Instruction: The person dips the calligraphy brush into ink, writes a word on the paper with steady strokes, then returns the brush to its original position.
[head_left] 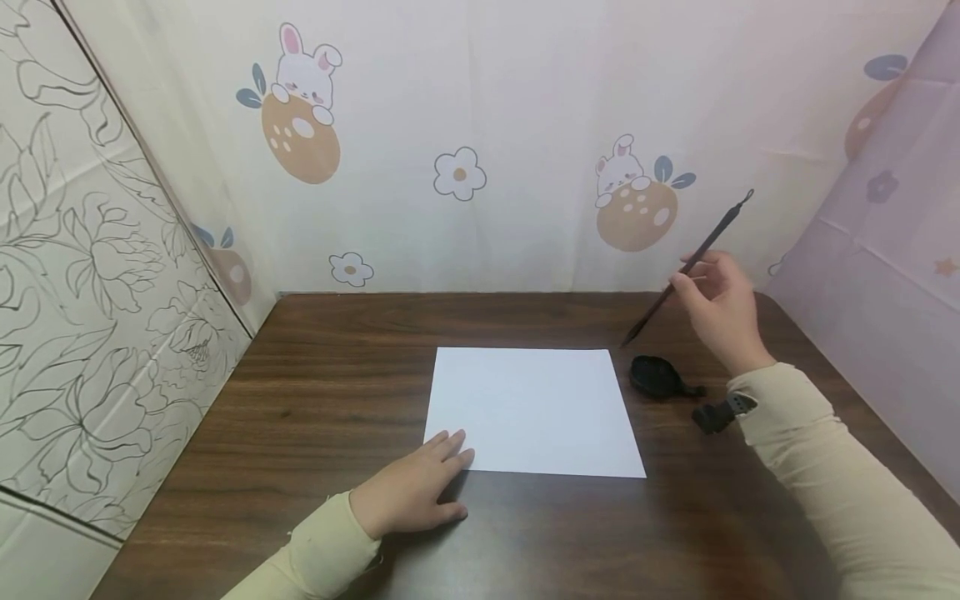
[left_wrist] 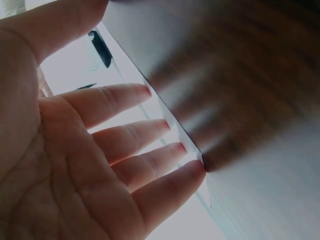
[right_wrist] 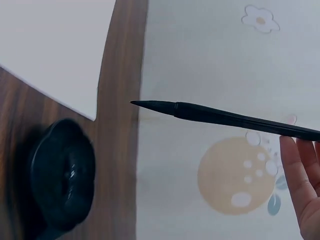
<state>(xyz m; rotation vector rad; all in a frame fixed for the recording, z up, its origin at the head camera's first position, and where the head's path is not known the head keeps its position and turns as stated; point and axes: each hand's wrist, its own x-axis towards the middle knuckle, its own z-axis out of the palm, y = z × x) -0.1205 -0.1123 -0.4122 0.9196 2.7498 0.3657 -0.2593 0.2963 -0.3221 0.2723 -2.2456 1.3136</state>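
Observation:
A dark calligraphy brush (head_left: 697, 254) is pinched in my right hand (head_left: 723, 304), slanting down to the left. Its pointed black tip (right_wrist: 152, 105) hangs above the table, apart from both the paper and the dish. Below it sits a small black ink dish (head_left: 656, 377) with a short handle; a shiny dark inside shows in the right wrist view. The blank white sheet of paper (head_left: 532, 408) lies flat left of the dish. My left hand (head_left: 412, 487) rests at the sheet's lower left corner with fingers spread, fingertips on the paper and thumb on the wood.
The brown wooden table (head_left: 322, 383) meets a patterned curtain (head_left: 525, 225) at the back. A lilac curtain (head_left: 892, 275) stands close on the right, and a flower-patterned panel (head_left: 97, 250) on the left. A black wrist camera (head_left: 716, 415) juts from the right cuff.

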